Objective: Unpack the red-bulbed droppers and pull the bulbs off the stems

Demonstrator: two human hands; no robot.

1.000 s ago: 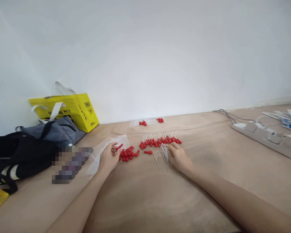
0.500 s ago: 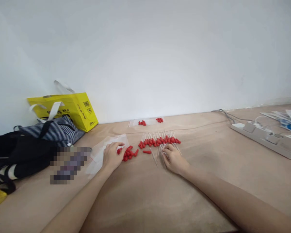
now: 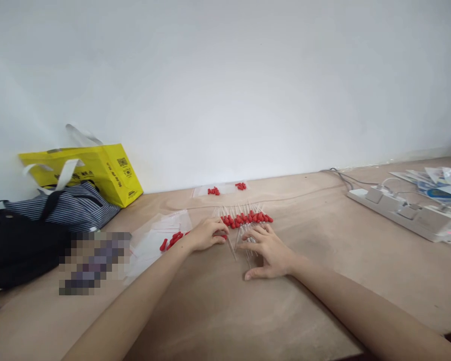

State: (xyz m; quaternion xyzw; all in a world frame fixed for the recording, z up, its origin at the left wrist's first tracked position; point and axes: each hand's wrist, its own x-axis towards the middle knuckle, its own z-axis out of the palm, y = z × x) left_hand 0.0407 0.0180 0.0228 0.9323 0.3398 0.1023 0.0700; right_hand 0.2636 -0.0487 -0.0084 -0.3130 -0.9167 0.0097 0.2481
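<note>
My left hand [image 3: 209, 234] has its fingers and thumb closed round a single red rubber bulb [image 3: 224, 236], partly hidden by the fingers. My right hand [image 3: 268, 251] is spread, thumb apart, over several thin clear tubes [image 3: 248, 258] lying on the table. Just beyond both hands runs a row of red rubber bulbs [image 3: 248, 218] fitted on thin clear tubes, whose bare ends point to the wall. A loose pile of red bulbs [image 3: 175, 239] is partly covered by my left forearm.
Clear plastic bags [image 3: 154, 233] lie left of the pile. Near the wall sits a clear bag with red bulbs [image 3: 214, 191]. A yellow bag [image 3: 116, 173], a striped bag [image 3: 86, 205] and a black bag [image 3: 26, 238] stand left. A power strip [image 3: 402, 215] and papers [image 3: 436, 183] lie right.
My left hand has moved right, from the loose pile to the single red bulb. My right hand's fingers have spread apart over the tubes. The view has shifted slightly right.
</note>
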